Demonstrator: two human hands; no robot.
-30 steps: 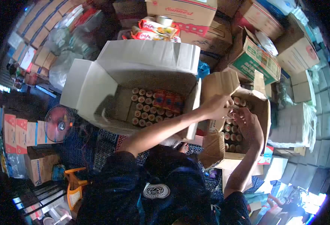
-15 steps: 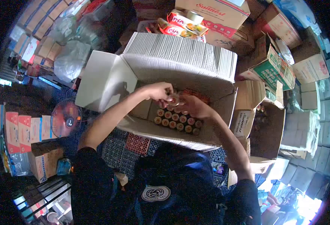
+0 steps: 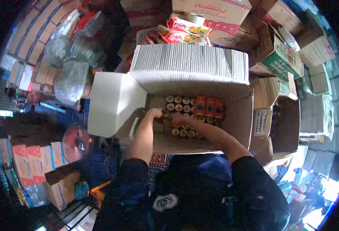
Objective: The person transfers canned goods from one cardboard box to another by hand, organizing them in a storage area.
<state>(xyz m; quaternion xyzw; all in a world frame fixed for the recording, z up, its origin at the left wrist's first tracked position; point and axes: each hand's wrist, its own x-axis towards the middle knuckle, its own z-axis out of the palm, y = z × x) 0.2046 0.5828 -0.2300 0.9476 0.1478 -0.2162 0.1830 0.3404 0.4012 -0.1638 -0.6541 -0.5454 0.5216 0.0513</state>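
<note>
An open cardboard carton [image 3: 200, 82] stands before me, with rows of small bottles with round pale caps [image 3: 178, 107] upright inside. Three red-and-orange small boxes [image 3: 210, 107] lie over the right part of the rows. At the left end of the rows, my left hand [image 3: 154, 112] is closed, its fingertips at one round-capped bottle [image 3: 166, 116]. My right hand [image 3: 178, 119] reaches across from the right, its fingers closed at the same bottle. That bottle's lower part is hidden, and my right forearm covers some of the caps.
Another open carton [image 3: 287, 127] stands at the right. Behind the main carton are red-and-white food packets [image 3: 186, 30] and a large printed carton [image 3: 215, 9]. A red fan [image 3: 76, 142] and several cartons [image 3: 34, 163] are at the left.
Both hands have moved down and left, from holding bottles above the rows to the rows' left end. The red boxes and more caps now show. The view has shifted slightly.
</note>
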